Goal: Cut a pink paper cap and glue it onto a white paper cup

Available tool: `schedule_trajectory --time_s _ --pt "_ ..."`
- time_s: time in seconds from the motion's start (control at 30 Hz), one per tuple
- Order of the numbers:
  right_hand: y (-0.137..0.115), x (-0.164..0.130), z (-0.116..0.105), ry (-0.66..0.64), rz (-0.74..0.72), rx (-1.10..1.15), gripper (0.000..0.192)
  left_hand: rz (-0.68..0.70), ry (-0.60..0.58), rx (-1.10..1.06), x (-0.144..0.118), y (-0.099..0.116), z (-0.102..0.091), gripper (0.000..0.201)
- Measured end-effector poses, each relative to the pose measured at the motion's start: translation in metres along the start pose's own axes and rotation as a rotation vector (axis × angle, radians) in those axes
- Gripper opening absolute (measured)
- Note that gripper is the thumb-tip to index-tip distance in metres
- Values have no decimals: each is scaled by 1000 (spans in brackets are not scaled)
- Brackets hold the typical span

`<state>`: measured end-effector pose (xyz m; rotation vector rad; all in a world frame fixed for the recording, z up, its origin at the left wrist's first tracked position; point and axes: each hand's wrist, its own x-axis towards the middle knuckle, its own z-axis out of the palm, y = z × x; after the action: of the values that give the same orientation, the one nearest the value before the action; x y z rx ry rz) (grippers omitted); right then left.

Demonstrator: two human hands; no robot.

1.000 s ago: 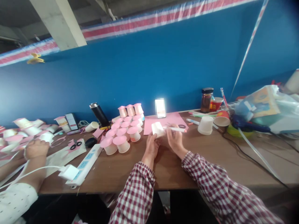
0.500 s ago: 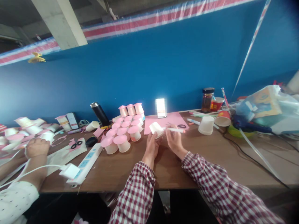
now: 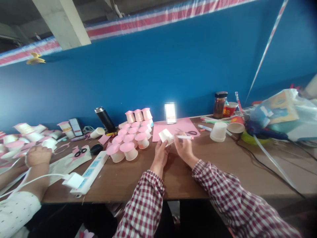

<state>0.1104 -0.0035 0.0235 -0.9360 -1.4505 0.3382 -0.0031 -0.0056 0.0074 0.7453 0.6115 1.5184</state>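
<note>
My left hand [image 3: 160, 154] holds a small white paper cup [image 3: 165, 136] tipped on its side above the brown table [image 3: 138, 178]. My right hand [image 3: 182, 148] grips a white marker pen [image 3: 184, 137] with a pink end, its tip at the cup's side. Both hands are close together, just in front of a pink paper sheet [image 3: 173, 127]. Left of them stands a cluster of several upturned white cups with pink tops [image 3: 131, 137].
Another person's hand [image 3: 37, 156] rests at the left among paper pieces, scissors [image 3: 80, 152] and a white power strip [image 3: 89, 173]. An upturned white cup [image 3: 218, 132], a red cup [image 3: 235, 125], a jar [image 3: 219, 105] and plastic bags [image 3: 284, 114] lie at the right. A black flask [image 3: 105, 119] leans behind.
My left hand has turned the cup a little while the marker stays at its side. The view shifted slightly; the other person's hand barely moved.
</note>
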Motion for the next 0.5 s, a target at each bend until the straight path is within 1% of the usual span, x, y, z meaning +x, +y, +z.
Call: schedule_trajectory --time_s 0.17,0.5 --pt "0 1 0 5 -5 -3 10 -4 17 10 0 0 0 31" --pt "-1 1 -1 3 -10 -13 13 -9 23 19 -1 1 2 31"
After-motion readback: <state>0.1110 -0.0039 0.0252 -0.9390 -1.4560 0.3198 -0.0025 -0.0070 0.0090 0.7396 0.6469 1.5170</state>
